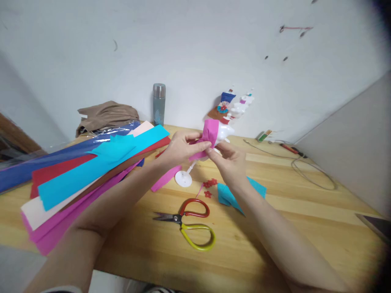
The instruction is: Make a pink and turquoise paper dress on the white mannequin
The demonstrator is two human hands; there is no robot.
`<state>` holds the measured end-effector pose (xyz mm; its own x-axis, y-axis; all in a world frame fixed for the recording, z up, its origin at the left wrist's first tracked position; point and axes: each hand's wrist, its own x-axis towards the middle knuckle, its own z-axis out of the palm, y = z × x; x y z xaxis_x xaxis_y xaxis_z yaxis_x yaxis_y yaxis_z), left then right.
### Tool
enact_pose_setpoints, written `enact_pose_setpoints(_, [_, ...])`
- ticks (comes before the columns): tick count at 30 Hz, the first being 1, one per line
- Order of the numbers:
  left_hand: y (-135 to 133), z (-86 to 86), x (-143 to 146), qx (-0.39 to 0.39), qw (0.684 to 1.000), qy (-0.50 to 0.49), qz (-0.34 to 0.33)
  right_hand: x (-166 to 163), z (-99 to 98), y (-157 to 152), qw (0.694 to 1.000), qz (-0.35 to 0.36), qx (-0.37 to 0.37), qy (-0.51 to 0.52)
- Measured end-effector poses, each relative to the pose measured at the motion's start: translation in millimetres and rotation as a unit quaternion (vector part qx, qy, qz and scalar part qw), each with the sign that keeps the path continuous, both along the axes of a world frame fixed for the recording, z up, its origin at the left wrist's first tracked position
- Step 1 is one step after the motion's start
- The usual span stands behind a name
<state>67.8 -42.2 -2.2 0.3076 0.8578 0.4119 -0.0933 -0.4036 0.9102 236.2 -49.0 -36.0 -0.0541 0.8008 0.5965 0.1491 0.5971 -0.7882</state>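
Note:
My left hand [185,145] pinches a strip of pink crepe paper [210,129] between thumb and fingers. That paper is wrapped around a white figurine [225,132], tilted on a thin stem with a round white base [183,179]. On the other side, my right hand [230,162] closes its thumb and fingers on the lower edge of the same paper. Below lie small red paper flowers [208,194] and a pair of scissors [176,218] with one red and one yellow handle. A blue paper piece [227,196] is partly hidden behind my right forearm.
Several coloured crepe paper sheets [100,162] are piled at left, near a brown cloth [108,114]. A grey flask [159,105] stands by the wall. Behind the figurine are decorated white figures [241,108]. A cable [297,167] loops across the table at right.

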Motion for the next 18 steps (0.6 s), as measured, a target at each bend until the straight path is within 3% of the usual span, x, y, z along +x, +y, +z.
enact_pose_setpoints(6, [4.0,6.4,-8.4,0.004,0.999,0.023,-0.023,9.4,-6.4,15.7,0.996,0.057,-0.04,0.062])
enact_pose_setpoints(12, [6.9,21.5,-27.1,0.011,0.996,0.004,0.086,25.9,-6.7,38.6,0.987,0.05,-0.05,0.148])
enact_pose_setpoints(18, [-0.1,28.2,-29.4,0.083,0.986,0.01,0.142,22.4,-0.6,31.3,0.992,0.032,-0.037,0.114])
